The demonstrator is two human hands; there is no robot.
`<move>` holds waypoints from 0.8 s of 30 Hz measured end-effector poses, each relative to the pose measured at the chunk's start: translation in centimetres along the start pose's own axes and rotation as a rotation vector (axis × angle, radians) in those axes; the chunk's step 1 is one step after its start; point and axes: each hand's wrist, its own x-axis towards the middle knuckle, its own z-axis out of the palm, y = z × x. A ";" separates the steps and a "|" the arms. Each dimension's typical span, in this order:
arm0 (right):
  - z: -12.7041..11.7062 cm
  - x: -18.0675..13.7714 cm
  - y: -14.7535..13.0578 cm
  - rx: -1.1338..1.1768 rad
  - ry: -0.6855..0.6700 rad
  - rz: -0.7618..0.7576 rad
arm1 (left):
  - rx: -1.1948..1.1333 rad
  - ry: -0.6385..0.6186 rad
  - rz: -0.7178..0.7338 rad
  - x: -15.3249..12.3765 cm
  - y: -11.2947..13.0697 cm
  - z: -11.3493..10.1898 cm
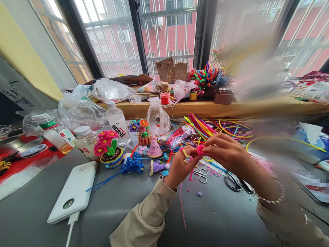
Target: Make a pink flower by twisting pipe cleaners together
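Note:
Both my hands meet above the grey table [108, 206] and pinch a small pink pipe-cleaner piece [199, 149]. My left hand [180, 166] is closed on it from the left, and a small multicoloured bit [188, 159] sticks out by its fingers. My right hand [227, 152] is closed on the pink piece from the right; a bead bracelet [272, 200] sits on that wrist. A pink strand [182, 204] hangs down from the piece to the table.
Small scissors [202, 174] and larger black scissors [236, 183] lie under my hands. Finished pipe-cleaner crafts [110, 151], loose pipe cleaners [216, 125], water bottles [117, 121], a white power bank [74, 190] and a tissue box [308, 144] surround them. A blurred shape [254, 72] covers the upper right.

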 end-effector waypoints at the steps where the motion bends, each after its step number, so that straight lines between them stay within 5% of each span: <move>1: -0.1 0.1 -0.1 -0.015 -0.009 -0.004 | 0.004 0.007 0.006 -0.1 0.0 0.0; 24: -0.1 0.1 -0.8 -0.057 -0.024 -0.039 | 0.018 0.083 -0.065 -0.2 0.1 0.0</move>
